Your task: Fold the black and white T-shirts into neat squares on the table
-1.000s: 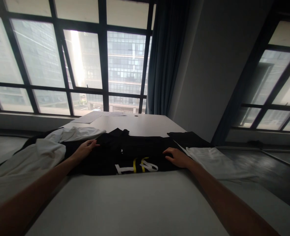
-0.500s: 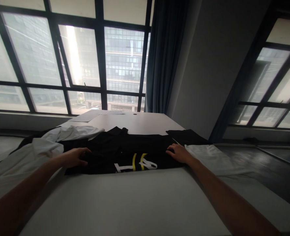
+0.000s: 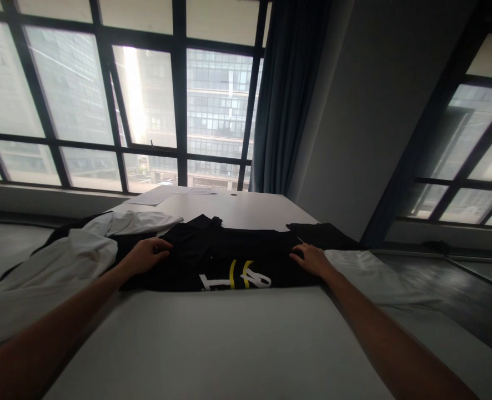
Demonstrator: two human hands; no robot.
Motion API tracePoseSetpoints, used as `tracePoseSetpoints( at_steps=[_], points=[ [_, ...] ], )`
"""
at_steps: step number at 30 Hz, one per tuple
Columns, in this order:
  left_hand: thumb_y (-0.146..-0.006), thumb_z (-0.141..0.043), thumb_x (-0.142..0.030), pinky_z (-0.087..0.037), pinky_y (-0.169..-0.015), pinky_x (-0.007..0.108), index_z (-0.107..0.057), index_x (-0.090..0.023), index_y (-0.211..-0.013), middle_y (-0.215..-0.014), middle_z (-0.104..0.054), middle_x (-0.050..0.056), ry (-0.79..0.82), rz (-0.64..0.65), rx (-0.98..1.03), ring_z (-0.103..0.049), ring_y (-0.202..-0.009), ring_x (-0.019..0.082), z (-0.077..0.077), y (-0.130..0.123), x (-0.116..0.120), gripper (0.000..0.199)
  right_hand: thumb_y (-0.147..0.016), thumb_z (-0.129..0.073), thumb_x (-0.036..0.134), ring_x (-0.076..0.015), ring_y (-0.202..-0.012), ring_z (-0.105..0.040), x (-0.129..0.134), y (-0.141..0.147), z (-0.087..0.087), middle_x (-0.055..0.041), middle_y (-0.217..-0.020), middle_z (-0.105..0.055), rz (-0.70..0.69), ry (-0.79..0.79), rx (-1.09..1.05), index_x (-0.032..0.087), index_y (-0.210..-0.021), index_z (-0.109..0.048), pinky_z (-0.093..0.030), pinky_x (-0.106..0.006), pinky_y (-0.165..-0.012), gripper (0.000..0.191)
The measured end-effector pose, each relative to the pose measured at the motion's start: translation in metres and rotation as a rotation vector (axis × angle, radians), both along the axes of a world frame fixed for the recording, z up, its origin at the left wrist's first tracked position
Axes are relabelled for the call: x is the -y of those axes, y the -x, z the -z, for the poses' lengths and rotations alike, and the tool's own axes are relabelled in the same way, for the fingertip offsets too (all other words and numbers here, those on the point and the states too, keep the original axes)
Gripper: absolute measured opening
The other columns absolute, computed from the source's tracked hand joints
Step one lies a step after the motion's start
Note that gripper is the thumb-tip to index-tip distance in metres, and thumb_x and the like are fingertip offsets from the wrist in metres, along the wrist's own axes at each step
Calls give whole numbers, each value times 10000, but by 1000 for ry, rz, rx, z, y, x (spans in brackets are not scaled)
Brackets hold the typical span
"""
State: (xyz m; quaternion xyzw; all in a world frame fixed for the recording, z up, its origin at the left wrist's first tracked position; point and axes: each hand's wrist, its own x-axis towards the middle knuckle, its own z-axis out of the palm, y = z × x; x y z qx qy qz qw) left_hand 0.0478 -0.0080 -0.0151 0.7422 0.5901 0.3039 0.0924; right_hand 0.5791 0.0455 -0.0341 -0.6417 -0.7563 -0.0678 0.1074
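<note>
Two hands lie on a black shirt (image 3: pixel 225 255) spread across the middle of a pale tabletop (image 3: pixel 212 344). The left hand (image 3: pixel 146 253) rests on the shirt's left edge with its fingers curled down over the cloth, though whether it pinches a fold I cannot tell from here. The right hand (image 3: pixel 311 259) lies palm down on the shirt's right edge, fingers loose and nearly flat, pressing rather than gripping. Between them, near the shirt's front hem, shows a print of white letters with yellow strokes (image 3: pixel 235 276). The shirt's collar end points away from the person, toward the window. Just left of the shirt, touching it, a rumpled white garment (image 3: pixel 58 266) spills along the tabletop under the left forearm. On the right, a flat white cloth (image 3: pixel 366 272) lies beside the right wrist, and a smaller black cloth (image 3: pixel 321 233) sits just beyond it at the far corner. Some sheets of paper (image 3: pixel 162 194) lie at the far end of the tabletop. Behind them stand tall dark-framed windows (image 3: pixel 154 100) and a dark curtain (image 3: pixel 287 94).
</note>
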Motion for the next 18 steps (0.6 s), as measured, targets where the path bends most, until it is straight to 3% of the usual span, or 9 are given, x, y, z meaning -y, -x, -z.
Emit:
tracePoseSetpoints(
  at_steps=[6, 10, 13, 18],
  points=[
    [-790, -517, -525, -536, -825, 324, -759, -223, -1041, -1003, -719, 55, -164, -89, 68, -664, -839, 227, -13, 9, 5, 462, -940, -474, 370, -277, -1204, -570, -3, -12, 3, -108, -1315, -618, -1, 57, -42, 215, -1223, -642, -416, -458, -997, 364],
    [-754, -538, -466, -493, -958, 362, -783, -234, -960, -1025, -698, 77, -151, -69, -115, -642, -973, 276, -2, 8, 0, 395, -920, -460, 260, -277, -1220, -561, -1, -8, 2, -107, -1362, -590, 29, 41, -16, 219, -1282, -613, -408, -468, -1018, 395],
    [-836, -463, -475, -420, -1061, 390, -760, -232, -1034, -1176, -679, 89, -186, -28, -191, -589, -1142, 288, 7, 1, -3, 431, -902, -483, 241, -268, -1227, -555, 2, 0, -1, -98, -1360, -592, 6, 12, -33, 214, -1272, -624, -410, -435, -1032, 397],
    [-881, -417, -554, -317, -1139, 459, -611, -209, -1315, -1417, -570, 97, 68, 168, -309, -485, -1323, 289, 20, -10, -4, 587, -918, -504, 319, -247, -1188, -580, 3, 6, 1, -114, -1300, -619, -116, 58, -127, 175, -1202, -669, -434, -370, -1023, 359]
  ],
)
